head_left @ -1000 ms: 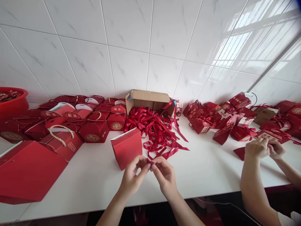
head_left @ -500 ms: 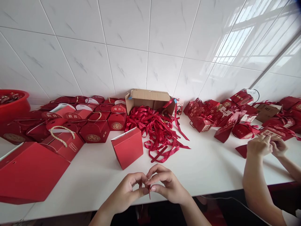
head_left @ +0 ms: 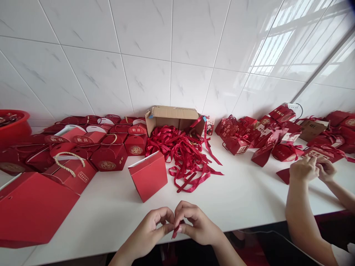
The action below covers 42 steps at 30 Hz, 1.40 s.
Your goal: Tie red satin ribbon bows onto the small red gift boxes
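Note:
Low in the middle of the head view, my left hand (head_left: 155, 228) and my right hand (head_left: 196, 224) meet fingertip to fingertip at the table's front edge. Pinched between them is a small red strip (head_left: 175, 232), mostly covered by my fingers, so its full shape is hidden. Just beyond my hands a plain red gift box (head_left: 149, 177) stands upright, its pale inside showing along the top. Behind it, red ribbons (head_left: 180, 147) spill out of an open cardboard box (head_left: 174, 112) lying against the wall. A darker red strap (head_left: 186, 182) lies at the near edge of the ribbon heap.
Many red gift boxes (head_left: 108, 157) crowd the left, with a large red box (head_left: 33, 207) closest. A red basin (head_left: 16, 127) sits far left. Ribboned boxes (head_left: 235, 144) stand at right, where another person's hands (head_left: 305, 170) work over the white table (head_left: 249, 195).
The red strip has turned in my fingers, from hanging straight down to slanting. My right hand has dipped slightly. The whole view has shifted a little; the boxes stay put.

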Motion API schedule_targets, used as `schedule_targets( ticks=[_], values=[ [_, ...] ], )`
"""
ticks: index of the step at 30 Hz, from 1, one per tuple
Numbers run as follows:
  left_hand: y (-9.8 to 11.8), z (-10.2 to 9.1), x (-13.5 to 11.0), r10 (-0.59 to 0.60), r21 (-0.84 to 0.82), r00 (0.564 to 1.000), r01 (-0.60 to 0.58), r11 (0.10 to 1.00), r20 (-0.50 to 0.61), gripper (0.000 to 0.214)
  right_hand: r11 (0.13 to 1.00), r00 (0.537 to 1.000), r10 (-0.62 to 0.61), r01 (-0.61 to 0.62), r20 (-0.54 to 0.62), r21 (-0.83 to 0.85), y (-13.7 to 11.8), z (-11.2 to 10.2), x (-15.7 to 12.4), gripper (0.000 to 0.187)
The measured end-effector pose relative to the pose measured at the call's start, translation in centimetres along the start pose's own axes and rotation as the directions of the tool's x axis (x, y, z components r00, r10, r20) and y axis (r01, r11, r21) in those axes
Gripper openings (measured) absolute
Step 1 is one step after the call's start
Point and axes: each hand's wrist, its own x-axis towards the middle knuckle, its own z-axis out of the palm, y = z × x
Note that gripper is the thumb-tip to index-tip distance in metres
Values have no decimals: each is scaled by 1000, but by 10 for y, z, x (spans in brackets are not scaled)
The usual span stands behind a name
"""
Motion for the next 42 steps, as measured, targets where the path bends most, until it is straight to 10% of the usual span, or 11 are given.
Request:
schedule_targets(
  ticks=[23,25,29,31,37,42],
  values=[
    [-19,5,2,290,390,902,-154,908,-320,15,994,970,-30,4,-239,-111,17,13,2,9],
    [-19,-4,-1,439,472,764,-201,858,-473,8,997,966,-14,-5,-259,-71,21,10,0,9],
    [-16,-33,0,647,634,174,-134,762,-742,24,999,945,27,-11,-326,49,29,4,-8,9],
    [-13,-49,5,639,637,72,-48,769,-766,32,997,939,37,-9,-341,83,31,2,-11,8],
    [-8,-72,24,617,630,202,1,777,-761,31,997,943,12,14,-332,76,31,5,-13,10],
    [-9,-71,32,574,507,229,-290,811,-786,23,995,937,24,10,-350,97,32,7,-13,11]
  ],
)
